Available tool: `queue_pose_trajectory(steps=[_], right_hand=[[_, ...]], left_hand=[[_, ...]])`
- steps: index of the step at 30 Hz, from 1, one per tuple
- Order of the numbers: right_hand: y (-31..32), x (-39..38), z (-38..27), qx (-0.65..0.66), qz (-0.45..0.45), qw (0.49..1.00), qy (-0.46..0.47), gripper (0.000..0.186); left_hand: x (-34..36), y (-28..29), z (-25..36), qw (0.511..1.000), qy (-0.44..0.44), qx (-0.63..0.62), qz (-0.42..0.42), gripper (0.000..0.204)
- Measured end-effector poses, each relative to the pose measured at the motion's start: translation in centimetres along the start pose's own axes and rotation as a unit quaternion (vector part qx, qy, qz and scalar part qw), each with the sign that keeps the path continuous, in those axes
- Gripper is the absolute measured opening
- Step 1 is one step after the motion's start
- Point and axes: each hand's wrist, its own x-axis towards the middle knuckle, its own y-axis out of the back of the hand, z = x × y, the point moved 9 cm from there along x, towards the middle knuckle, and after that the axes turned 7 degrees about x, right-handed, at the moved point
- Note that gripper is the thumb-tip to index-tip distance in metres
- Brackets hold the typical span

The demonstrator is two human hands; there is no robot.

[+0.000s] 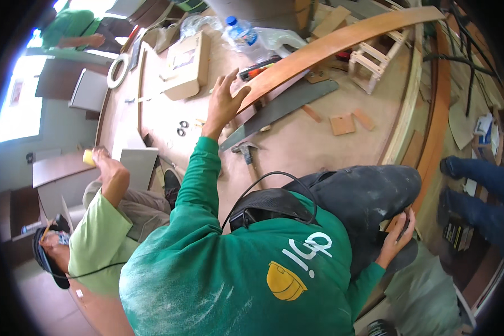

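My left hand (225,106) is raised over the work surface with its fingers apart. Its thumb is beside the lower end of a long, curved, varnished wooden strip (341,42); I cannot tell whether they touch. A hand saw (283,109) with a wide grey blade lies below the strip, to the right of this hand. Closer to my body is a claw hammer (248,154). My right hand (396,238) rests against my bent leg, by the dark shoe, with fingers stretched out. No tool shows in it.
A cardboard box (186,66), a water bottle (245,39) and a tape roll (118,70) stand at the far left. A small wooden frame (377,60) and wood offcuts (342,124) are to the right. One co-worker (103,241) sits close at left; another person's legs (481,179) are at right.
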Motion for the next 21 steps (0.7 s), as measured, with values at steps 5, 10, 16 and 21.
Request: queue_pose_trajectory(steps=[5, 10, 16, 21], right_hand=[[0.7, 2.0, -0.6, -0.040, -0.025, 0.999, 0.000, 0.040], [4.4, 5.0, 0.7, -0.096, -0.022, 0.994, 0.040, 0.042], [6.1, 2.3, 3.3, -0.061, 0.021, 0.998, -0.012, 0.043], [4.4, 1.5, 2.3, -0.134, -0.020, 0.989, 0.052, 0.040]], left_hand=[[-5.7, -0.1, -3.6, 0.989, 0.077, -0.122, -0.040, 0.036], [-9.8, -6.1, 1.2, 0.991, -0.049, 0.079, -0.099, 0.087], [-9.9, -9.7, 0.3, 0.973, -0.001, 0.138, -0.187, 0.093], [-13.0, -10.2, 3.9, 0.979, -0.042, 0.051, -0.191, 0.086]])
